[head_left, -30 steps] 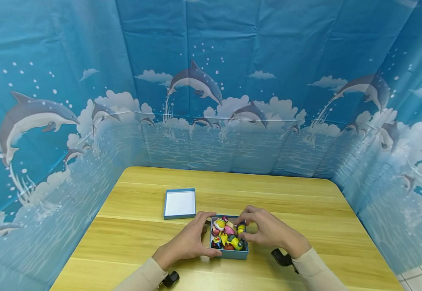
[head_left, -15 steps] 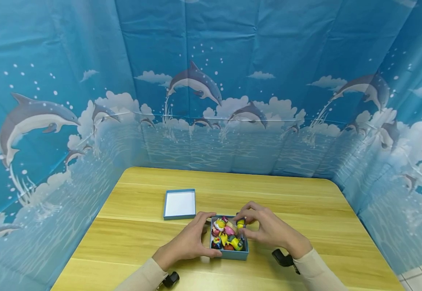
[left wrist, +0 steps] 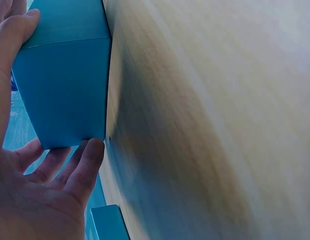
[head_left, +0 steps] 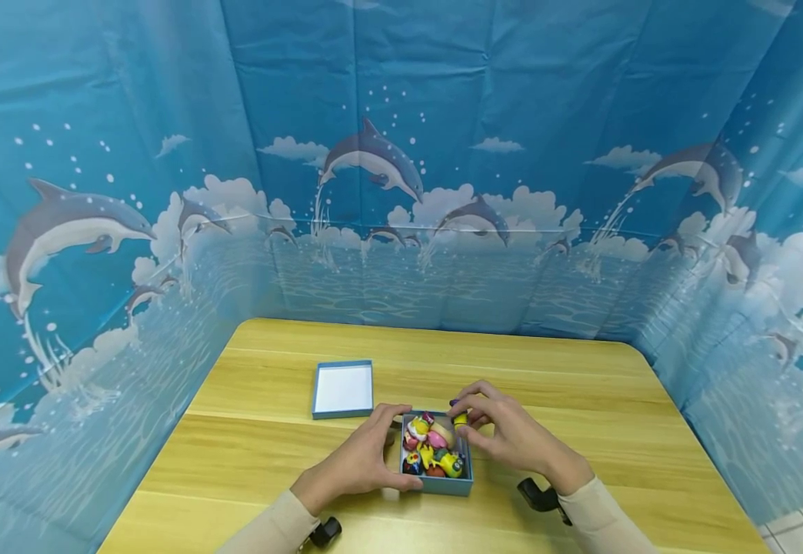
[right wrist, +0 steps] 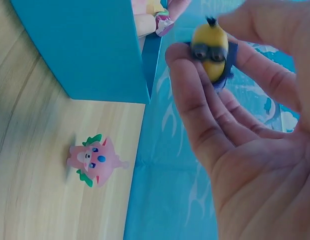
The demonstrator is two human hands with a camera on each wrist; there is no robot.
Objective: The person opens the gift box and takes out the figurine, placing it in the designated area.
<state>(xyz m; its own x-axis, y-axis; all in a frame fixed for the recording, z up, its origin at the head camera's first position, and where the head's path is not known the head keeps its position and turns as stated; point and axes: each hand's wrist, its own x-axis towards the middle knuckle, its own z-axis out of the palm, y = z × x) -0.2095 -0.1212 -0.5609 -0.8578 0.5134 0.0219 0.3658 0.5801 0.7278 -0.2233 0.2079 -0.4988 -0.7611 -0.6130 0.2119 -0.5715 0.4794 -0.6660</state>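
Figurine (right wrist: pixel 213 46) within curled right grip (right wrist: pixel 245 135)

Left hand (left wrist: pixel 47 197) around blue box (left wrist: pixel 64 92)

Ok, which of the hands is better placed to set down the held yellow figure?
Probably the right hand: it holds the yellow figure near the right edge of the box, with the table just beyond. The left hand grips the box's left side.

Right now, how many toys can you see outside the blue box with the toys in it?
2. A yellow toy is held by the right hand, near the box, and a pink toy is on the table. Others may be hidden.
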